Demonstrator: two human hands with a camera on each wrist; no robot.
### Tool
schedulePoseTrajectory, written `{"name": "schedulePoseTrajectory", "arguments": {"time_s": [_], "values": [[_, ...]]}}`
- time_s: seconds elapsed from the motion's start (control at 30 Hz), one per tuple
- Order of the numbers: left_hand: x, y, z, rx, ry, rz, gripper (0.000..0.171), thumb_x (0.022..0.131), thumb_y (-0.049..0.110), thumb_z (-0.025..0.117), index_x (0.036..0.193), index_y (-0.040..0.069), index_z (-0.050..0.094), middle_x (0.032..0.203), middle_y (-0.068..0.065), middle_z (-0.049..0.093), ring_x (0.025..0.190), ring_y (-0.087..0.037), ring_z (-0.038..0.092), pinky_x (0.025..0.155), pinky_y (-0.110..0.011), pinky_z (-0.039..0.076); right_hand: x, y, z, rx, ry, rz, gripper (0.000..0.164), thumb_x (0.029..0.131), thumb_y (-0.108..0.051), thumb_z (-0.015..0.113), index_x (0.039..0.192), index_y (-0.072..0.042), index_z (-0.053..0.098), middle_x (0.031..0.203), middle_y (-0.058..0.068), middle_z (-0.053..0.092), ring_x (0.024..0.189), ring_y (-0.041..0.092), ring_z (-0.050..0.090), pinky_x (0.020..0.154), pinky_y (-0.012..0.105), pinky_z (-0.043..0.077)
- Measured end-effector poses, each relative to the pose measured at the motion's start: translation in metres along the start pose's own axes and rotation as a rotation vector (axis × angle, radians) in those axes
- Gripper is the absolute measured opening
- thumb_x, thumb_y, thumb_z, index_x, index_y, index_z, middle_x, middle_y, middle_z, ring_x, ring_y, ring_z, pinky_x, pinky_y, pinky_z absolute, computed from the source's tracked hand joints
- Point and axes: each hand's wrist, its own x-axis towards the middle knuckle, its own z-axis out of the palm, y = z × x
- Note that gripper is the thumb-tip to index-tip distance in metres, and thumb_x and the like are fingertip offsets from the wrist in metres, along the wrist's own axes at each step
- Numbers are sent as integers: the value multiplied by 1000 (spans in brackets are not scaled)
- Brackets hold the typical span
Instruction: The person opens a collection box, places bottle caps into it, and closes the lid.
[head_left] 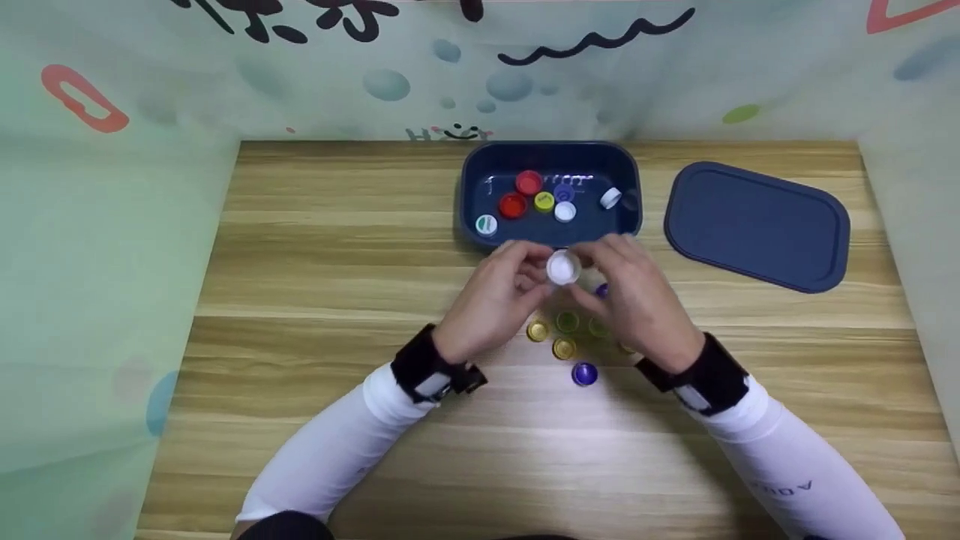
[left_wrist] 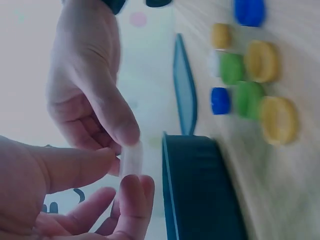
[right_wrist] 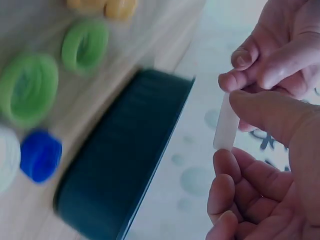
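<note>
A white bottle cap (head_left: pixel 562 268) is held up between both hands, just in front of the blue box, its round face toward the head camera. My left hand (head_left: pixel 491 296) pinches it from the left with thumb and fingers. From the other side, my right hand (head_left: pixel 634 296) grips the cap's edge between thumb and fingertips. Both wrist views show the cap (right_wrist: pixel 226 122) edge-on, fingertips of the two hands meeting at its rim. Below the hands lie loose caps: yellow (head_left: pixel 538 331), green (head_left: pixel 568 322) and blue (head_left: pixel 585 373). The right hand partly hides several of them.
A dark blue box (head_left: pixel 472 176) stands at the back with several caps inside, among them a red cap (head_left: pixel 529 182), a yellow cap (head_left: pixel 544 201) and a white cap (head_left: pixel 565 211). Its flat lid (head_left: pixel 757 225) lies to the right on the wooden table (head_left: pixel 315 285).
</note>
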Motion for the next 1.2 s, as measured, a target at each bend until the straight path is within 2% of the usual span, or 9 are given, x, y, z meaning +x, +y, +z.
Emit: {"name": "schedulePoseTrajectory", "arguments": {"time_s": [0.17,0.27,0.53,0.7,0.8,0.9,1.03,1.2], "values": [[29,7,3,-118,9,-54,44,100,0,70,141,-2,54,134,-15,62,114,-19,67,96,-22,54,15,19,-8,9,38,122,39,88,-10,86,122,3,72,104,14,70,98,31,60,90,47,44],[45,6,6,-142,7,-67,47,101,0,69,144,-3,51,138,-17,61,119,-21,67,99,-22,53,23,30,-10,2,37,185,39,89,-11,85,123,4,72,103,15,70,99,34,60,94,51,42],[73,-1,17,-132,4,-76,50,101,1,68,148,-2,49,143,-18,60,126,-25,66,100,-23,54,33,50,-8,-3,24,272,38,92,-13,79,126,4,71,102,18,73,99,38,60,91,55,42],[83,-5,22,-84,-22,-46,59,102,6,70,154,0,43,154,-22,52,137,-31,58,107,-27,51,29,56,-9,0,21,321,50,95,-16,76,139,4,63,118,22,73,110,42,59,98,62,41],[81,-6,21,-15,-9,-12,66,101,10,71,158,3,39,159,-19,46,142,-29,52,109,-27,49,20,54,-12,-11,21,321,56,96,-17,75,146,4,58,135,24,67,123,45,56,105,66,37],[72,-6,20,34,18,35,69,100,10,72,159,5,36,161,-15,44,140,-24,51,107,-26,49,8,50,-17,-23,33,291,56,97,-17,75,146,3,58,140,23,64,127,44,54,105,64,36],[51,-8,19,71,22,81,73,99,11,75,160,5,36,160,-13,44,136,-22,52,105,-28,51,-11,44,-24,-23,48,237,48,95,-13,78,139,2,64,132,21,68,119,40,56,99,58,37],[21,-15,22,165,-22,129,74,96,14,80,158,4,41,148,-12,49,127,-25,56,101,-26,50,-34,36,-27,-31,21,176,44,91,-7,81,132,1,68,118,18,71,107,36,56,92,50,37]]}}
